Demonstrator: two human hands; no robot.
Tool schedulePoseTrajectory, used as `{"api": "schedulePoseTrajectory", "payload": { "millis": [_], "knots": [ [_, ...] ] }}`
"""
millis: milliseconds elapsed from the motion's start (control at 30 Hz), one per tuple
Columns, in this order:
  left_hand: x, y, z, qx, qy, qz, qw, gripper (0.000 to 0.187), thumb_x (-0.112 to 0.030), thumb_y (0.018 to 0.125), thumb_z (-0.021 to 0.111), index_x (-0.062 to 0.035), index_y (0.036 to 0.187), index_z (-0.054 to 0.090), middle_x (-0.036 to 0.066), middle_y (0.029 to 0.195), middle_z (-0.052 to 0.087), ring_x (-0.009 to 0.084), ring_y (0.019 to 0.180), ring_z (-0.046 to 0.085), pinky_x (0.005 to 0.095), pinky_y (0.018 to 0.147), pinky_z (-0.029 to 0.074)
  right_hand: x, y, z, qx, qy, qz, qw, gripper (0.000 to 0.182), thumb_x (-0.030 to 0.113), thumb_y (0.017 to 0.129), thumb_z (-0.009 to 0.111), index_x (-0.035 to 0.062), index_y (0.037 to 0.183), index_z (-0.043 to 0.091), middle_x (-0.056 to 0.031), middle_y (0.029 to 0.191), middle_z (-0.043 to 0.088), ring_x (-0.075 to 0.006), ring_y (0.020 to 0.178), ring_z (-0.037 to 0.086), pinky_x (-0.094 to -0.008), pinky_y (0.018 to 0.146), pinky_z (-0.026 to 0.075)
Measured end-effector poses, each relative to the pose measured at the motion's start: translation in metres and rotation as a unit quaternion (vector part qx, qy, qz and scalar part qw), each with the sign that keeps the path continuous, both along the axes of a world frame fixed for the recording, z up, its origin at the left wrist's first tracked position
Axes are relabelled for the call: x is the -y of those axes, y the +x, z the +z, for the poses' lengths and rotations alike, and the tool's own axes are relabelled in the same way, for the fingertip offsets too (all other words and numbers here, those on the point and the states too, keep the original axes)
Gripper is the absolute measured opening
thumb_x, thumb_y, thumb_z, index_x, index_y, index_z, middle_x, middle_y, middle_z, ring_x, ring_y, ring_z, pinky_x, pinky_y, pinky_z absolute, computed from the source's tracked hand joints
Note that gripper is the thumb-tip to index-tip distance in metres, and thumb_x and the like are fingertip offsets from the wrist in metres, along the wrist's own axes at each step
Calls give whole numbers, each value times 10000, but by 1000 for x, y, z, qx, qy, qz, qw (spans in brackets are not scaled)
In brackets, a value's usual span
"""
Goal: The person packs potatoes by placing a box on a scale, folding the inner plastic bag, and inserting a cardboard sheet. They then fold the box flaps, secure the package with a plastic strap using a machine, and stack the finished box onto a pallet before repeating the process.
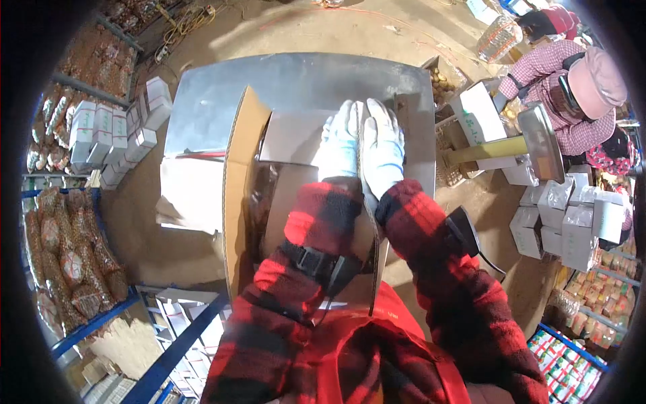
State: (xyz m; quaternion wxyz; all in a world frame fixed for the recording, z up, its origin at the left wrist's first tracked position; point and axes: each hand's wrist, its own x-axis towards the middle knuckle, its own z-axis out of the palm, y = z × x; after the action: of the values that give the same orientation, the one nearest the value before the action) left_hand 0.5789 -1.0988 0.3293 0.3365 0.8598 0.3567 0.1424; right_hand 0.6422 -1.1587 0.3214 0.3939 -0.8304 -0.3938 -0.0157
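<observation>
An open cardboard box [241, 195] stands in front of me, its tall left flap raised. Inside it, pale inner flaps lie folded inward, with dark, plastic-wrapped contents [265, 185] showing in the gap between them. My left hand [340, 145], in a white glove, reaches over the box with its fingers stretched flat along the inner side of the right flap. Beside it, my gloved right hand [383, 148] lies along the flap's outer side, fingers also straight. The flap's upright edge runs between the two palms, and the hands partly hide it.
The box rests on a metal table [289, 81], with white cardboard [192, 192] at its left. Stacked white boxes [101, 135] and shelves of packed goods flank the floor. At right, a person in a pink hat [597, 84] works near a scale [540, 143] and more boxes [562, 219].
</observation>
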Motion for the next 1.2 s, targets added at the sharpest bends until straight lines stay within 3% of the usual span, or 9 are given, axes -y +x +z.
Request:
{"api": "schedulePoseTrajectory", "payload": {
  "millis": [67, 133, 267, 400, 667, 800, 900, 1100, 1200],
  "knots": [
    [1, -10, 7, 260, -258, 131, 921, 432, -139, 874, 449, -50, 1296, 444, 156, 1365, 401, 291, 1212, 438, 331, 1032, 323, 3, -4, 3, 23, -18, 4, 1000, 359, 262, 917, 405, 112, 1230, 497, -96, 1287, 494, -319, 1214, 414, -435, 1030, 277],
    [4, -24, -25, 268, 84, 87, 956, 407, -7, 817, 465, -17, 1223, 495, 185, 1279, 468, 319, 1156, 479, 351, 994, 365, -1, -2, -8, 68, -101, -3, 993, 390, 267, 906, 414, 121, 1263, 464, -91, 1324, 458, -313, 1257, 365, -446, 1046, 249],
    [65, -95, 60, 55, 150, -7, 987, 476, -71, 797, 504, 4, 1263, 450, 187, 1311, 430, 351, 1257, 361, 455, 1053, 265, 2, -11, 1, 139, -100, 1, 985, 387, 274, 896, 431, 105, 1241, 480, -97, 1278, 491, -338, 1207, 407, -459, 1030, 267],
    [124, -151, 24, -155, 155, 25, 975, 595, -194, 770, 549, 1, 1307, 381, 180, 1373, 362, 366, 1302, 286, 575, 1050, 170, 0, -12, -4, 117, -75, -11, 990, 356, 254, 907, 413, 104, 1223, 479, -96, 1279, 486, -333, 1210, 404, -459, 1034, 267],
    [123, -148, -16, -93, 232, -41, 967, 651, -322, 794, 544, -69, 1360, 345, 154, 1428, 296, 335, 1328, 258, 564, 1081, 108, 23, -24, 10, 113, -96, 74, 986, 440, 250, 914, 403, 72, 1316, 403, -149, 1357, 393, -364, 1264, 328, -434, 1080, 215],
    [122, -152, -28, 49, 223, -7, 973, 585, -241, 794, 541, -39, 1323, 392, 170, 1374, 377, 360, 1262, 358, 507, 1069, 210, 81, -68, 7, -28, -75, 107, 991, 466, 172, 911, 413, 91, 1367, 357, -134, 1417, 323, -374, 1313, 242, -440, 1092, 191],
    [118, -167, -12, 97, 162, 24, 982, 470, -117, 789, 537, -1, 1241, 475, 195, 1271, 467, 361, 1162, 454, 457, 1003, 328, 70, -94, -1, 117, -206, 55, 970, 505, 203, 898, 420, 65, 1375, 328, -137, 1447, 276, -383, 1332, 215, -467, 1089, 171],
    [-41, -208, 103, 131, 42, 134, 981, 329, -78, 938, 425, 9, 1248, 490, 142, 1198, 556, 175, 1091, 519, 286, 929, 397, 61, -93, 21, 84, -204, 58, 974, 579, 234, 886, 426, 41, 1402, 246, -158, 1465, 231, -408, 1349, 167, -497, 1091, 115],
    [-150, -182, 46, 110, 124, -5, 986, 361, -93, 919, 459, -59, 1278, 466, 99, 1185, 575, 160, 1058, 530, 281, 912, 404, 60, -94, 27, 55, -218, 68, 972, 581, 215, 880, 440, 56, 1405, 246, -157, 1466, 229, -410, 1353, 154, -496, 1091, 112]
  ]
}}
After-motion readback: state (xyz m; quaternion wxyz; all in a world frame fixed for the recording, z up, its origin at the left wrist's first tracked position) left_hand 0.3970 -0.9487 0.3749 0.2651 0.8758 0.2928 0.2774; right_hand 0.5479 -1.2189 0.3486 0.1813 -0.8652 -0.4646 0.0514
